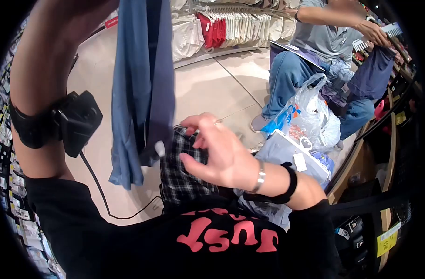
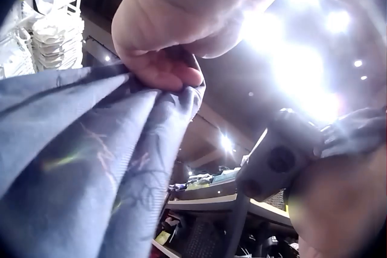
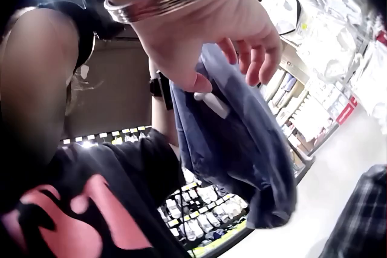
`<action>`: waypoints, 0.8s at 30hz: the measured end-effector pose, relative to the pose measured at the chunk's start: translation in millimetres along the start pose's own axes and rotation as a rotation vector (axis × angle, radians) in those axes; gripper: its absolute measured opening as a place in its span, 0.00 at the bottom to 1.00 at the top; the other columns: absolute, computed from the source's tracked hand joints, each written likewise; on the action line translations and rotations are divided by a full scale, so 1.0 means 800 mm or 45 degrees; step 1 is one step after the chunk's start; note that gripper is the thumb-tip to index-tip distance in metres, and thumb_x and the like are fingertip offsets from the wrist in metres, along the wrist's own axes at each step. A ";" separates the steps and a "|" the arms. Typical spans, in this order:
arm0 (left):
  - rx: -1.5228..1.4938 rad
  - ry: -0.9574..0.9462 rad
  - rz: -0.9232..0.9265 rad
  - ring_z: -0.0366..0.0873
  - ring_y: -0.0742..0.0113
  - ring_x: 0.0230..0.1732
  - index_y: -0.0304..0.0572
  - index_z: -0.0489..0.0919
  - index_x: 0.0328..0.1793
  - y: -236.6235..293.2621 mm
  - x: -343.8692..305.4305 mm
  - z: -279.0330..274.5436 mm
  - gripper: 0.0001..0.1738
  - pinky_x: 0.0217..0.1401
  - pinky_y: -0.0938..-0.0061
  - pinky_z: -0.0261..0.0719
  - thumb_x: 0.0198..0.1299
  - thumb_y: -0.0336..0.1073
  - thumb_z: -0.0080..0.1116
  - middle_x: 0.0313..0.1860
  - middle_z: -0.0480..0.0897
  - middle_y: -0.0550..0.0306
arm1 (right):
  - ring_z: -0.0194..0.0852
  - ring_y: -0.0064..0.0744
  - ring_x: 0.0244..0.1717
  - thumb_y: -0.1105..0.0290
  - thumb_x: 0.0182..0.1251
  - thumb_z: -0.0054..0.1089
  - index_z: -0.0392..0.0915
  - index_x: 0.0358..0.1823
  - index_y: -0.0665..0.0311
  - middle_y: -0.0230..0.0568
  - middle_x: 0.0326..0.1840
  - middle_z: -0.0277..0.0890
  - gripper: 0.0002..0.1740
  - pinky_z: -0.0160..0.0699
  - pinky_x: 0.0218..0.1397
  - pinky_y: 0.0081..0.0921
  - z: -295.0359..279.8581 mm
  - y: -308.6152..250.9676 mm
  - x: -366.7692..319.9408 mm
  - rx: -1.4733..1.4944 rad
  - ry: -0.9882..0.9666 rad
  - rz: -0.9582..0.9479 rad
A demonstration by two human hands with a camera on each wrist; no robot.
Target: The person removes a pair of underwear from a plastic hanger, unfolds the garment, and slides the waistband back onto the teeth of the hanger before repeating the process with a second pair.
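In the left wrist view my left hand (image 2: 175, 25) grips the gathered top of a blue cloth garment (image 2: 127, 167), its fingers curled into the folds. The head view shows that garment hanging in long strips from the raised left arm, with the hand itself at the top edge of the frame. Near its lower end is a small white tag (image 1: 160, 148). Beside the cloth, my right hand (image 1: 222, 156) hovers with loosely bent fingers and holds nothing. In the right wrist view its thumb overlaps the white tag.
Opposite sits a person in a grey shirt (image 1: 310, 42), holding a dark garment (image 1: 373, 69) and a white clip hanger (image 1: 361, 45). Plastic bags (image 1: 310, 109) and a packaged grey-blue garment (image 1: 287, 158) lie between us. Racks of hanging white goods (image 1: 245, 30) line the back.
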State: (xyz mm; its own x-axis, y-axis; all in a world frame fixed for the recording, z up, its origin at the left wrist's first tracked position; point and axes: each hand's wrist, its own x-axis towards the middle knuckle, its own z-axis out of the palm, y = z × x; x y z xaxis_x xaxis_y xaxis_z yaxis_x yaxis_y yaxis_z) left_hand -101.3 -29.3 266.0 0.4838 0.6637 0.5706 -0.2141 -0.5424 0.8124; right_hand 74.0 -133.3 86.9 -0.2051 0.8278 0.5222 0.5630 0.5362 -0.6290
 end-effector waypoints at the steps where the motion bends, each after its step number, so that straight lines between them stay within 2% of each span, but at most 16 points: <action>1: 0.010 -0.008 0.014 0.67 0.84 0.15 0.36 0.74 0.42 0.002 0.000 0.001 0.12 0.20 0.88 0.71 0.64 0.34 0.40 0.26 0.77 0.62 | 0.68 0.49 0.41 0.61 0.51 0.63 0.56 0.55 0.72 0.55 0.46 0.62 0.35 0.71 0.46 0.34 0.003 -0.003 0.001 0.107 -0.007 0.034; 3: 0.035 -0.021 0.033 0.67 0.84 0.15 0.36 0.74 0.42 0.001 0.000 0.005 0.12 0.19 0.88 0.71 0.63 0.34 0.40 0.25 0.77 0.63 | 0.67 0.51 0.43 0.62 0.52 0.62 0.55 0.55 0.73 0.56 0.47 0.62 0.35 0.69 0.48 0.36 0.010 -0.015 0.001 0.327 -0.029 0.107; 7: 0.041 -0.024 0.070 0.67 0.84 0.14 0.36 0.73 0.42 0.001 0.005 0.010 0.11 0.18 0.88 0.70 0.63 0.34 0.40 0.24 0.76 0.63 | 0.64 0.57 0.49 0.63 0.54 0.60 0.54 0.55 0.74 0.61 0.50 0.60 0.34 0.64 0.55 0.37 0.027 -0.006 0.009 0.179 0.157 0.019; 8: 0.042 -0.030 0.079 0.67 0.84 0.14 0.36 0.73 0.42 0.000 0.005 0.010 0.11 0.18 0.89 0.70 0.62 0.33 0.40 0.24 0.76 0.63 | 0.64 0.57 0.50 0.62 0.57 0.57 0.54 0.56 0.74 0.63 0.51 0.61 0.32 0.65 0.55 0.37 0.022 -0.006 0.016 0.083 0.129 0.144; 10: 0.037 -0.033 0.093 0.67 0.84 0.14 0.36 0.73 0.41 0.002 0.009 0.011 0.11 0.18 0.89 0.69 0.62 0.33 0.40 0.24 0.76 0.63 | 0.63 0.57 0.52 0.63 0.59 0.53 0.57 0.57 0.72 0.62 0.51 0.63 0.28 0.65 0.55 0.37 0.020 0.022 0.024 0.115 0.115 0.191; 11: 0.033 -0.037 0.108 0.67 0.84 0.14 0.36 0.73 0.41 0.000 0.009 0.015 0.11 0.18 0.89 0.69 0.62 0.33 0.40 0.23 0.76 0.63 | 0.64 0.53 0.51 0.63 0.62 0.51 0.63 0.54 0.70 0.58 0.49 0.66 0.23 0.64 0.55 0.38 0.023 0.041 0.028 0.367 0.131 0.118; 12: 0.033 -0.037 0.120 0.67 0.84 0.14 0.36 0.73 0.41 0.000 0.010 0.016 0.11 0.17 0.89 0.69 0.61 0.33 0.40 0.23 0.75 0.63 | 0.65 0.45 0.48 0.59 0.66 0.47 0.67 0.51 0.69 0.52 0.49 0.64 0.21 0.64 0.55 0.37 0.017 0.049 0.029 0.702 -0.025 0.223; 13: 0.030 -0.040 0.130 0.67 0.84 0.14 0.36 0.73 0.41 0.000 0.012 0.017 0.11 0.17 0.89 0.69 0.61 0.33 0.40 0.23 0.75 0.63 | 0.65 0.41 0.45 0.58 0.68 0.44 0.68 0.50 0.70 0.50 0.48 0.63 0.21 0.68 0.51 0.34 0.014 0.067 0.027 0.570 -0.059 0.118; 15: 0.026 -0.046 0.153 0.67 0.84 0.13 0.36 0.73 0.41 0.001 0.016 0.020 0.11 0.17 0.89 0.68 0.61 0.33 0.40 0.22 0.75 0.63 | 0.66 0.36 0.41 0.56 0.70 0.39 0.70 0.50 0.70 0.47 0.45 0.61 0.23 0.74 0.44 0.29 0.007 0.073 0.025 0.518 -0.113 0.101; 17: 0.019 -0.050 0.172 0.67 0.84 0.13 0.36 0.73 0.41 0.001 0.021 0.024 0.10 0.16 0.90 0.68 0.60 0.32 0.40 0.22 0.75 0.63 | 0.67 0.35 0.40 0.55 0.71 0.36 0.70 0.50 0.69 0.45 0.42 0.60 0.24 0.77 0.37 0.23 -0.001 0.059 0.022 0.682 -0.156 0.287; 20: 0.008 -0.057 0.196 0.67 0.84 0.13 0.36 0.72 0.40 0.001 0.026 0.030 0.10 0.15 0.90 0.67 0.60 0.32 0.40 0.21 0.74 0.63 | 0.69 0.35 0.41 0.55 0.69 0.40 0.71 0.51 0.68 0.44 0.40 0.60 0.23 0.78 0.30 0.19 0.012 0.086 0.033 0.660 -0.018 0.514; 21: 0.001 -0.057 0.209 0.67 0.84 0.13 0.36 0.72 0.40 0.002 0.029 0.032 0.10 0.15 0.90 0.67 0.59 0.32 0.40 0.21 0.74 0.63 | 0.69 0.40 0.45 0.56 0.65 0.49 0.69 0.53 0.67 0.46 0.43 0.63 0.23 0.78 0.38 0.26 0.010 0.087 0.038 0.521 -0.001 0.610; 24: -0.020 -0.053 0.244 0.67 0.84 0.12 0.36 0.72 0.40 0.003 0.037 0.039 0.10 0.14 0.91 0.67 0.59 0.31 0.40 0.20 0.74 0.63 | 0.69 0.47 0.47 0.58 0.56 0.59 0.65 0.55 0.67 0.50 0.45 0.64 0.29 0.73 0.48 0.33 0.024 0.110 0.040 -0.122 0.276 0.330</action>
State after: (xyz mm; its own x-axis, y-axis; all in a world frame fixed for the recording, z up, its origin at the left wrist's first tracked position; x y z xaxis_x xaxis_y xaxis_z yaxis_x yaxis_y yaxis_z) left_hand -61.2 -27.4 281.0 0.4674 0.5271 0.7097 -0.3190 -0.6482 0.6914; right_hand 101.0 -56.3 37.4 0.1232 0.8746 0.4689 0.6487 0.2866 -0.7050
